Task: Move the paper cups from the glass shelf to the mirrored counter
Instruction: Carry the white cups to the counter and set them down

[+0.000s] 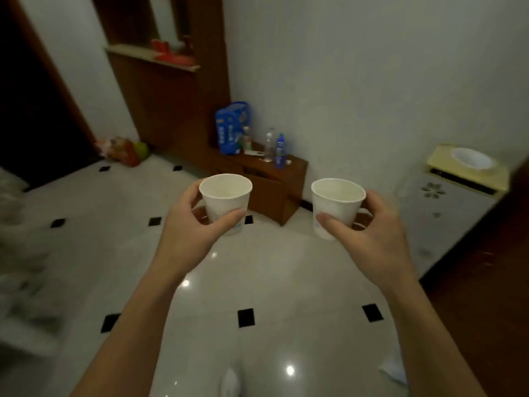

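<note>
I hold two white paper cups upright in front of me above a glossy tiled floor. My left hand (pixel 190 227) grips the left paper cup (pixel 226 197) around its lower half, thumb on the near side. My right hand (pixel 369 236) grips the right paper cup (pixel 336 203) the same way. Both cups look empty inside. Neither a glass shelf nor a mirrored counter is clearly visible; the picture is blurred at its edges.
A low wooden cabinet (pixel 274 170) with bottles (pixel 280 150) and a blue pack (pixel 232 127) stands ahead by the wall. A tall wooden unit with a shelf (pixel 154 57) is behind it. A white water dispenser (pixel 458 196) stands right. A dark doorway (pixel 34 110) is left.
</note>
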Motion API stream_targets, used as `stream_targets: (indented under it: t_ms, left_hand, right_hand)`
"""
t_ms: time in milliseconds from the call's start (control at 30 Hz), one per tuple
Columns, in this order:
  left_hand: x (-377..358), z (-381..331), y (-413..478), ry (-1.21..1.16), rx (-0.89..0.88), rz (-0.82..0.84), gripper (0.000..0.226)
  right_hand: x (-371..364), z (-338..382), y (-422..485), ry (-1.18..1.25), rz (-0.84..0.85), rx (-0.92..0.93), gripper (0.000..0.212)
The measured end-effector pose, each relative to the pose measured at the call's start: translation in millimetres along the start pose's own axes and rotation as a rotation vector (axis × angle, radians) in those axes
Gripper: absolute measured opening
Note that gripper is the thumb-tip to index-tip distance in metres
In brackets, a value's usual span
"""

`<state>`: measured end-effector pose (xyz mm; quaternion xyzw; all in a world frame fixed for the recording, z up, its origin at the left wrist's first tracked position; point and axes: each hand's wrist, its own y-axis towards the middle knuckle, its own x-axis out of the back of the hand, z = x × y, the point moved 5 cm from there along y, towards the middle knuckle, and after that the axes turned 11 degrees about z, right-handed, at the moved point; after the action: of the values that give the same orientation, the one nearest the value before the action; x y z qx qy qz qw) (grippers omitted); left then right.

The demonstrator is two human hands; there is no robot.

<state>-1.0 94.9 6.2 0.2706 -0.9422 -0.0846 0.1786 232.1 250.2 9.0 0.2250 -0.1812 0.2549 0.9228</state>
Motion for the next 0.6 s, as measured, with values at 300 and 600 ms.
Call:
stream_targets:
  t_ms: [300, 600]
  left_hand:
    - [158.9, 80.1, 28.3, 0.056, 0.080, -0.249, 0.070]
    - [277.7, 148.7, 125.2, 0.071, 0.117, -0.308, 0.073]
  right_hand:
    - [-173.6, 39.3, 105.3, 0.076, 0.252, 0.102, 0.062]
    - [-318.6, 56.0, 235.4, 0.085, 0.325, 0.116, 0.067]
